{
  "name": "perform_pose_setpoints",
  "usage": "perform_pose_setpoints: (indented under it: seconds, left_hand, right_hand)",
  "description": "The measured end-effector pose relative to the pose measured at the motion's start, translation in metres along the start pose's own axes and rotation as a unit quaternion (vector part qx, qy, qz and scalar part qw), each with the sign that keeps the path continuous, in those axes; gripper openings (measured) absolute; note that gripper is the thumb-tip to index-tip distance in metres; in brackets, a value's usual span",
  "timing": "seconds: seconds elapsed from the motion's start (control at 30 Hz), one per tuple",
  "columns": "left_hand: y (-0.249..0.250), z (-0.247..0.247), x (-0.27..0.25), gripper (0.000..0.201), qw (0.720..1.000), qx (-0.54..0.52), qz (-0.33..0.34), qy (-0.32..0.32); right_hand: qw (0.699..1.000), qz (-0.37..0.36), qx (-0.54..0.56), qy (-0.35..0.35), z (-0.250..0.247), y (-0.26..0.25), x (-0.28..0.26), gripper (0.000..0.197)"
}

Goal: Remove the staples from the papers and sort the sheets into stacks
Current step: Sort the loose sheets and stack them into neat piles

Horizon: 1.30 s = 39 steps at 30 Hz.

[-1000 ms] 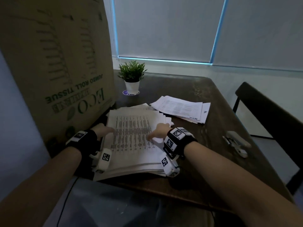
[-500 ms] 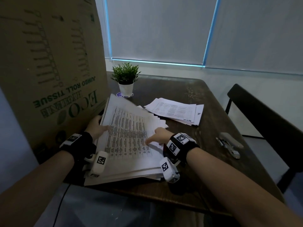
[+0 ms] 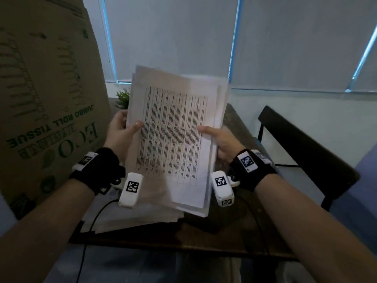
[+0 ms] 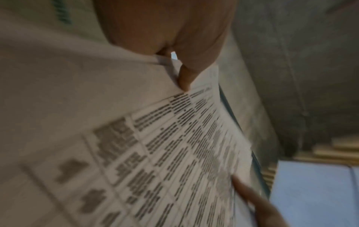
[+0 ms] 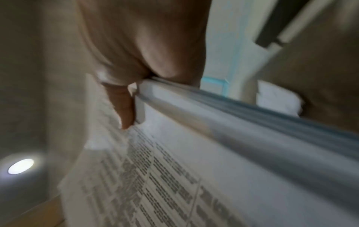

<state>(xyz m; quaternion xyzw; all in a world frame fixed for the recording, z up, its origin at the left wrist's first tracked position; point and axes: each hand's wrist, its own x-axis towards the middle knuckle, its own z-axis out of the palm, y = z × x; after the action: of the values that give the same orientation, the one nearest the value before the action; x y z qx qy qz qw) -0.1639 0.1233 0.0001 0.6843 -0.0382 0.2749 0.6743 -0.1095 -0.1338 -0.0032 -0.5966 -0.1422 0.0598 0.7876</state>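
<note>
White paper stack (image 3: 175, 137), printed with a table of dark text in columns, is held up tilted at the centre of the head view, clear of the table. Several sheets show at its edges, slightly fanned at the top and right.

Left hand (image 3: 120, 135) grips the stack's left edge: thumb on the printed face, fingers behind the sheets. Left wrist view confirms the thumb (image 4: 184, 79) pressed on the top sheet; picture blurred.

Right hand (image 3: 222, 141) grips the right edge the same way, thumb on the front, fingers behind. Right wrist view shows the thumb (image 5: 124, 107) on the page and the stack's layered edge running toward lower right; blurred.

More loose paper (image 3: 142, 217) lies on the dark wooden table (image 3: 204, 242) below the raised stack, lower centre. Whether any staple is present cannot be told.

Both wrists carry black bands with white marker blocks. Cardboard box (image 3: 47, 99) printed "JUMBO ROLL TISSUE" fills the upper left. Small green plant (image 3: 122, 99) peeks out left of the stack. Dark chair (image 3: 306, 150) at right. Grey window blinds (image 3: 285, 41) across the top.
</note>
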Motion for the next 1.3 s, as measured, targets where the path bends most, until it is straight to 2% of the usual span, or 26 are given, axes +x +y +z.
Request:
perform_pose_setpoints:
  seconds: [0.07,0.1,0.2,0.3,0.4,0.5,0.57,0.6,0.67,0.7,0.8,0.87,0.93,1.0,1.07,1.17,1.27,1.3]
  left_hand:
    - [0.011,0.024,0.001,0.023,0.997,-0.037,0.03,-0.052]
    - [0.016,0.035,0.002,0.034,0.994,-0.073,0.041,-0.076]
    - [0.024,0.069,0.005,0.071,0.98,-0.154,0.036,-0.121]
    - [0.021,0.099,-0.003,0.089,0.967,-0.172,-0.006,-0.188]
    - [0.003,0.119,-0.009,0.098,0.961,-0.186,-0.008,-0.202]
    - [-0.007,0.133,-0.012,0.102,0.966,-0.171,-0.034,-0.189]
    - [-0.007,0.143,-0.013,0.105,0.973,-0.144,-0.034,-0.175]
    - [-0.005,0.148,-0.015,0.104,0.976,-0.131,-0.027,-0.173]
    - [0.004,0.161,-0.018,0.094,0.978,-0.124,-0.011,-0.164]
    - [0.011,0.166,-0.016,0.089,0.98,-0.129,0.0,-0.152]
    - [0.032,0.17,-0.004,0.072,0.977,-0.161,0.018,-0.137]
    - [0.034,0.162,0.002,0.055,0.973,-0.18,0.006,-0.142]
    - [0.019,0.155,0.001,0.051,0.977,-0.151,-0.018,-0.15]
    - [-0.005,0.154,-0.009,0.038,0.98,-0.1,-0.048,-0.167]
    - [-0.02,0.161,-0.022,0.012,0.984,-0.063,-0.055,-0.158]
    - [-0.007,0.172,-0.027,0.012,0.995,-0.03,-0.005,-0.092]
    - [0.015,0.168,-0.015,0.025,0.991,-0.026,0.07,-0.114]
    - [0.017,0.165,-0.009,0.032,0.989,-0.022,0.074,-0.123]
  right_hand:
    - [0.999,-0.04,-0.016,0.001,-0.017,-0.036,-0.012,0.039]
    - [0.998,-0.056,-0.024,0.001,-0.027,-0.051,-0.016,0.033]
    - [0.993,-0.102,-0.065,-0.01,-0.052,-0.087,-0.031,0.041]
    - [0.992,-0.091,-0.081,0.016,-0.075,-0.089,-0.042,0.046]
    - [0.993,-0.05,-0.109,0.011,-0.092,-0.072,-0.059,0.054]
    - [0.994,-0.037,-0.098,0.01,-0.107,-0.058,-0.071,0.043]
    - [0.996,-0.048,-0.066,0.045,-0.117,-0.055,-0.068,0.038]
    - [0.994,-0.058,-0.06,0.074,-0.117,-0.054,-0.064,0.041]
    - [0.986,-0.085,-0.07,0.123,-0.111,-0.056,-0.057,0.062]
    - [0.983,-0.105,-0.071,0.132,-0.105,-0.059,-0.054,0.061]
    - [0.982,-0.15,-0.067,0.091,-0.094,-0.08,-0.048,0.034]
    - [0.984,-0.144,-0.084,0.064,-0.097,-0.087,-0.045,0.035]
    - [0.988,-0.102,-0.109,0.036,-0.106,-0.072,-0.045,0.056]
    - [0.989,-0.059,-0.122,0.055,-0.113,-0.042,-0.051,0.07]
    - [0.987,-0.065,-0.108,0.099,-0.113,-0.022,-0.06,0.059]
    - [0.982,-0.099,-0.097,0.125,-0.105,-0.029,-0.064,0.047]
    - [0.981,-0.108,-0.09,0.133,-0.104,-0.053,-0.057,0.042]
    - [0.981,-0.112,-0.09,0.129,-0.106,-0.055,-0.055,0.041]
